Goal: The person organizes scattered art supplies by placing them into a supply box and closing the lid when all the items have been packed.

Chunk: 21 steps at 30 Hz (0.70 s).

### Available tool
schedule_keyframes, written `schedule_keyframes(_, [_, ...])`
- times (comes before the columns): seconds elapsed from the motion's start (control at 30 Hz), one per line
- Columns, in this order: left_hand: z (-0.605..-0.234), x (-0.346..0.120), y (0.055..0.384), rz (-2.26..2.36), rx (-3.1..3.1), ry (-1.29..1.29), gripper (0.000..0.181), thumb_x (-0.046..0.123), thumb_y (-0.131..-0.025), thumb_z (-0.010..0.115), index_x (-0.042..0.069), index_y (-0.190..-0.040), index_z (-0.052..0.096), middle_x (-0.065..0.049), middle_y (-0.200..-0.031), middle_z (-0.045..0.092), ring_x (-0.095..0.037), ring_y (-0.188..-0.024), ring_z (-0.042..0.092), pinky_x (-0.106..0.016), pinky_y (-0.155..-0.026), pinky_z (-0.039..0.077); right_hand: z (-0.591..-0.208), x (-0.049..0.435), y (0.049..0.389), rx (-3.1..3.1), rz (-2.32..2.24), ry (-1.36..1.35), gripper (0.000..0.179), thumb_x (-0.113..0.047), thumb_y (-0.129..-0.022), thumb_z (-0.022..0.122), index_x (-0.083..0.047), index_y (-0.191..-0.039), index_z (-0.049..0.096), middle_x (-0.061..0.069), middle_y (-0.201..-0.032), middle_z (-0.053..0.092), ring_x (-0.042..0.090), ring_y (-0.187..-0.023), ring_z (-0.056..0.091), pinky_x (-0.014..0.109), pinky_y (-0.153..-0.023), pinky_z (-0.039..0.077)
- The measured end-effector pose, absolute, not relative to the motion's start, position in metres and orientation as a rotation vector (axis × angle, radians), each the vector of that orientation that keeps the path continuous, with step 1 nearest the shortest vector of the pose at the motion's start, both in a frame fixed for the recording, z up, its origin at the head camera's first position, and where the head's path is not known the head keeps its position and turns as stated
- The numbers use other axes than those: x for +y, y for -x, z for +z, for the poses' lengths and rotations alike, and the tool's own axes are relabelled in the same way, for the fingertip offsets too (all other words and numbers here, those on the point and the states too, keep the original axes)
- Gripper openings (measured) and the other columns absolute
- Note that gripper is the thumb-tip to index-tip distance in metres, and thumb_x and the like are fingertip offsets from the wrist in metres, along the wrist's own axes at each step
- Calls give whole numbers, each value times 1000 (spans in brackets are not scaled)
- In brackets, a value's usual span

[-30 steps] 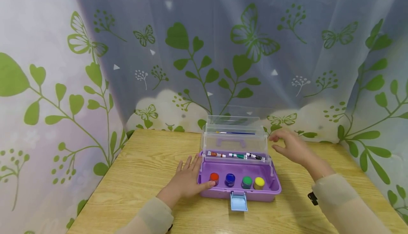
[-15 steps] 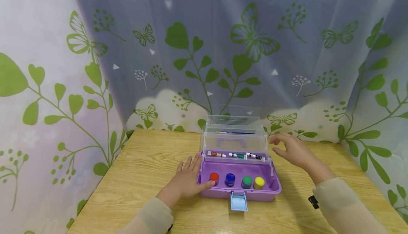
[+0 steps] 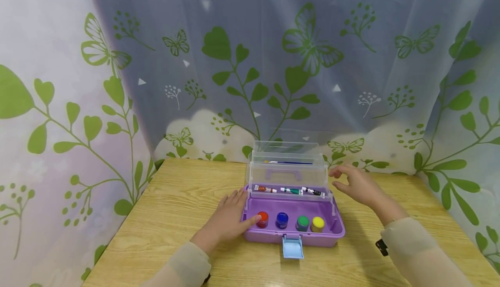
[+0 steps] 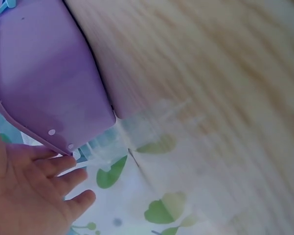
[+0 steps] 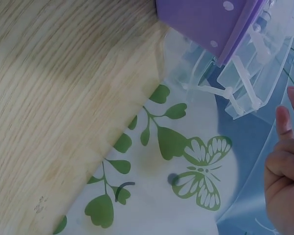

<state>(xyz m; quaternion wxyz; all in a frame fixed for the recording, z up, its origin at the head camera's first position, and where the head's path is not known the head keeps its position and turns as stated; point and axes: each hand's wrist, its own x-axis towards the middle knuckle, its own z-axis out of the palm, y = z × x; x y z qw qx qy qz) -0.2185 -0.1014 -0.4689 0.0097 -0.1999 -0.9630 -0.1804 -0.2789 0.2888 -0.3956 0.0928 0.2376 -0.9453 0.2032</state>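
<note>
An open purple storage box point(image 3: 265, 237) stands on the table, its clear tiered trays point(image 3: 287, 175) raised at the back. Inside its base sit red point(image 3: 263, 220), blue point(image 3: 282, 221), green point(image 3: 302, 224) and yellow point(image 3: 317, 225) paint jars. My left hand point(image 3: 224, 221) rests against the box's left end, fingers extended along it, the thumb over the rim and overlapping the red jar. Right of the trays, my right hand point(image 3: 358, 186) hovers with loosely bent fingers, nothing in it. In the right wrist view its fingers point(image 5: 284, 164) are apart from the tray arms point(image 5: 247, 85).
Three paint tubes point(image 3: 291, 191) lie in the lower tray, and a blue-handled paintbrush point(image 3: 293, 163) in an upper one. A light blue latch point(image 3: 293, 249) hangs off the box front. Behind the wooden table point(image 3: 179, 191) hangs a leaf-and-butterfly curtain point(image 3: 250, 113).
My left thumb has moved up from the box rim to overlap the red jar. The right hand has dropped slightly beside the trays. Box and contents stay put.
</note>
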Motion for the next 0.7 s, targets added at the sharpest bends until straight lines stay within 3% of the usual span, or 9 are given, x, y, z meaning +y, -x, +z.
schedule_keyframes(0.13, [-468, -101, 223, -548, -2924, 588, 79, 62, -100, 44, 2, -151, 42, -19, -152, 45, -38, -141, 40, -53, -116, 29, -399, 288, 282, -2819, 634, -687, 20, -11, -93, 70, -5, -112, 68, 11, -103, 65, 33, -94, 63, 53, -80, 52])
schedule_keyframes(0.3, [-462, -101, 233, -644, -2808, 417, 49, 44, -100, 56, 6, -131, 64, -14, -125, 67, -34, -118, 61, -50, -100, 49, -402, 287, 286, -2826, 677, -630, 19, -12, -95, 68, -4, -112, 68, 13, -103, 65, 36, -96, 63, 55, -82, 51])
schedule_keyframes(0.43, [-457, -103, 247, -818, -2772, 253, 38, 35, -100, 59, 8, -124, 68, -9, -120, 70, -31, -114, 63, -48, -95, 52, -403, 285, 291, -2841, 728, -574, 19, -12, -96, 66, -2, -112, 68, 14, -103, 66, 37, -97, 63, 56, -83, 50])
schedule_keyframes(0.7, [-454, -106, 278, -1116, -2747, 116, 40, 32, -101, 57, 8, -133, 62, -9, -126, 68, -31, -115, 63, -47, -100, 48, -404, 282, 310, -2882, 789, -472, 20, -17, -100, 60, -1, -111, 66, 16, -103, 66, 34, -93, 62, 54, -80, 49])
